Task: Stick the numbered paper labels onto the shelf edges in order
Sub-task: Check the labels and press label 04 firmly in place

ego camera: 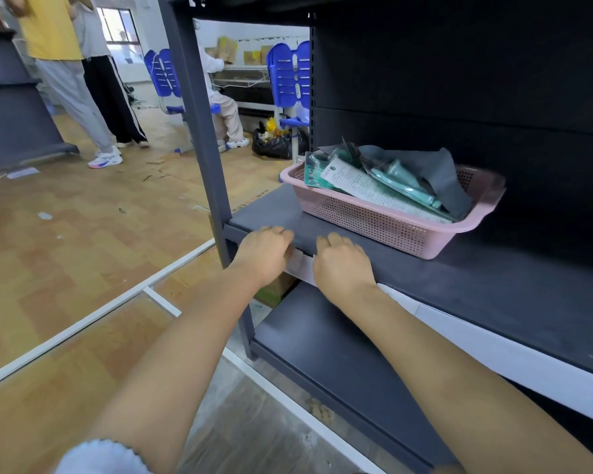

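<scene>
Nearest to us in the head view, a white frilled sleeve cuff (pixel 100 455) shows at the bottom edge, and both our bare forearms reach up toward the dark grey shelf (pixel 459 282). Our left hand (pixel 262 253) and right hand (pixel 343 263) sit close together at the shelf's front edge, near its left end beside the grey upright post (pixel 199 131). Both hands have their fingers curled over the edge. Between them a white paper label (pixel 302 265) lies against the edge face, touched by both; its number is hidden from us. Whether either hand pinches the label or only presses it, we cannot tell. Behind our hands a pink basket (pixel 374 224) stands on the shelf, holding teal packets. A white strip (pixel 493 350) runs along the edge to the right.
</scene>
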A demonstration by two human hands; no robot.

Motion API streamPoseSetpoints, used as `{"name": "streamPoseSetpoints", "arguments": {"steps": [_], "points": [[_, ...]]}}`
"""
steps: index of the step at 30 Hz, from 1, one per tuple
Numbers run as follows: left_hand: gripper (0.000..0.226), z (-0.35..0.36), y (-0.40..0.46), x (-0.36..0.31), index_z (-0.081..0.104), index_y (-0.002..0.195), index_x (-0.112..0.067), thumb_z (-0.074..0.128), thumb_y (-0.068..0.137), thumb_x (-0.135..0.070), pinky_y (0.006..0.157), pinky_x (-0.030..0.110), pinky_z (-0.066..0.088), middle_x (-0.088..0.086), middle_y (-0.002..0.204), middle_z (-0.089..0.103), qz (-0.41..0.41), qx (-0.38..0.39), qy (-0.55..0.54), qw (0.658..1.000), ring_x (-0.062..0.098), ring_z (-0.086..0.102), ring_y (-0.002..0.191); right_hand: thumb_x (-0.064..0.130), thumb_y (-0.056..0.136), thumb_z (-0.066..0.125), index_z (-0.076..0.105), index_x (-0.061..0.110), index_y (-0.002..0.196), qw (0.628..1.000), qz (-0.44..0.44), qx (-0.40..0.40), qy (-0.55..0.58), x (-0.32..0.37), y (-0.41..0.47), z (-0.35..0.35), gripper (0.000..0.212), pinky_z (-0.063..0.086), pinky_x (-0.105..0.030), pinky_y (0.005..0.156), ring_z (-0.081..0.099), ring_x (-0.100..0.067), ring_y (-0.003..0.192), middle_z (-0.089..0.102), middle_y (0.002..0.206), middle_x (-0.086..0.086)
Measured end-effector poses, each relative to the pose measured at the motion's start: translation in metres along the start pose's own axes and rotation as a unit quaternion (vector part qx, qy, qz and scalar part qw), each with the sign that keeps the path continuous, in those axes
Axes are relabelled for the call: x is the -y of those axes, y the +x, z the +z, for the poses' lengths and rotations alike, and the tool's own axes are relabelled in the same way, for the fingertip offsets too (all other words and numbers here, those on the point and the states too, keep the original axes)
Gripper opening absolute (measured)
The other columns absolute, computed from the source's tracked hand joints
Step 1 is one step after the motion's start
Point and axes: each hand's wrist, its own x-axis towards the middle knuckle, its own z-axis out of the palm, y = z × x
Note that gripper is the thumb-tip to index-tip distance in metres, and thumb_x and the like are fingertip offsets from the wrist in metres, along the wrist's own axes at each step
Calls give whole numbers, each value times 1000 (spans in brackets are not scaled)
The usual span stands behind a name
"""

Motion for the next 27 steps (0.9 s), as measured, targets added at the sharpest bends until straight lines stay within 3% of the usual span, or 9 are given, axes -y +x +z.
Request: {"name": "streamPoseSetpoints", "arguments": {"steps": [5, 11, 15, 22, 24, 26, 27], "points": [[26, -24, -9, -27, 55, 102, -4, 40, 97, -25, 78, 37, 43, 12, 111, 57, 19, -54, -42, 997, 29, 50, 109, 16, 97, 39, 31, 3, 141, 1000, 10, -16, -4, -10, -16, -15, 46, 30, -32, 105, 41, -29, 128, 43, 139, -13], [27, -25, -26, -57, 56, 99, -2, 40, 97, -24, 74, 35, 41, 13, 109, 59, 26, -76, -76, 994, 29, 51, 107, 18, 98, 39, 36, 3, 138, 999, 15, -43, 2, -27, -47, -28, 43, 30, -31, 104, 42, -29, 126, 45, 137, -12], [29, -13, -26, -67, 58, 102, -6, 40, 97, -28, 81, 36, 44, 11, 110, 60, 33, -65, -74, 995, 28, 52, 107, 16, 97, 40, 37, 3, 138, 998, 16, -50, 16, -39, -51, -23, 43, 30, -30, 104, 43, -29, 125, 45, 137, -13], [30, -22, -4, -55, 56, 112, -4, 41, 96, -25, 83, 36, 45, 9, 117, 58, 7, -70, -54, 996, 27, 51, 112, 16, 96, 42, 36, 2, 138, 997, -43, -54, 17, -53, -9, -19, 46, 25, -32, 110, 41, -28, 128, 45, 138, -14], [37, -30, 6, -52, 59, 109, -2, 37, 94, -28, 80, 37, 48, 12, 113, 62, -10, -81, -58, 995, 29, 56, 108, 22, 81, 66, 55, -1, 123, 994, -63, -85, -8, -50, 5, -26, 48, 40, -27, 101, 59, -26, 110, 61, 117, -15], [45, -43, 9, -51, 66, 92, -1, 33, 84, -32, 66, 35, 53, 14, 95, 69, -18, -43, -90, 995, 31, 66, 88, 28, 46, 87, 73, 5, 89, 992, -78, -102, -2, -47, 20, -33, 51, 54, -21, 73, 69, -18, 73, 71, 80, -6], [45, -48, 10, -48, 68, 86, -4, 34, 79, -32, 59, 31, 55, 11, 88, 71, -21, -15, -84, 996, 28, 69, 79, 30, 37, 89, 75, 6, 82, 991, -89, -97, 1, -44, 24, -38, 53, 55, -19, 67, 69, -16, 66, 71, 73, -4]]}}
